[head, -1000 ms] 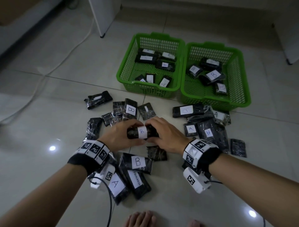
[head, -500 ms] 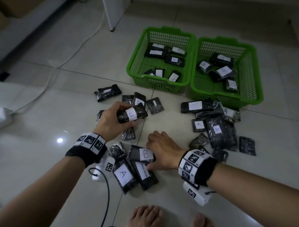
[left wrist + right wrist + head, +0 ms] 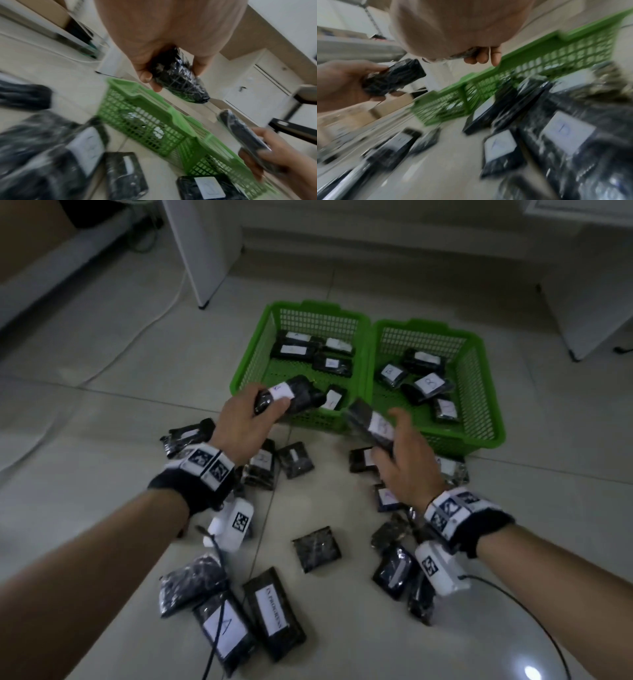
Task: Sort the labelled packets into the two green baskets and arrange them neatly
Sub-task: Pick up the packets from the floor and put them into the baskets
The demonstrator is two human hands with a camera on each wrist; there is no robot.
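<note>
Black wrapped packet (image 3: 291, 398) gripped in left hand (image 3: 239, 422) over left basket (image 3: 246, 371); right hand (image 3: 404, 463) clutches second packet (image 3: 371, 424) near right basket (image 3: 493, 419). Labels blurred: check letters first, then lay each flat beside its row.

Dim light, floor glare, motion blur
</note>
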